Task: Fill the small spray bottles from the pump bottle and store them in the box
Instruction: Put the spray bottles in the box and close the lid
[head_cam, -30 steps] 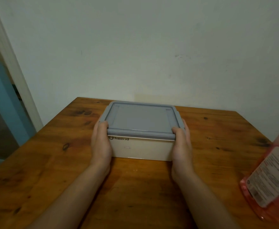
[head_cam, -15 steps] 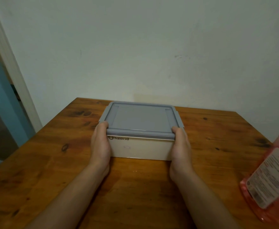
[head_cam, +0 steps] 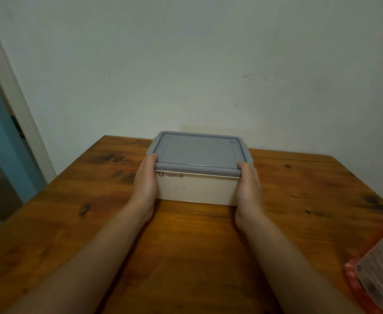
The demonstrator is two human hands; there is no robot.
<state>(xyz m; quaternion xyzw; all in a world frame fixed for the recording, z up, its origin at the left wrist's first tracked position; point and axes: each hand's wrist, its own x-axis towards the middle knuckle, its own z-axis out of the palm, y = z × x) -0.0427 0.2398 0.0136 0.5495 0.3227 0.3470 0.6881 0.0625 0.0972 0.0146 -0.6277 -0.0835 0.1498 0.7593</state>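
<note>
A white box with a grey lid on it stands in the middle of the wooden table, near the wall. My left hand grips the box's left side with the thumb hooked over the lid's front corner. On the other side my right hand grips it the same way. The pink pump bottle with a white label is cut off at the lower right edge. No small spray bottles are in sight; the inside of the box is hidden.
A pale wall stands right behind the table. A white door frame and a blue door are at the left. Bare wood lies on both sides of the box.
Both hands have stayed on the box's sides. The box sits slightly farther from me, closer to the wall.
</note>
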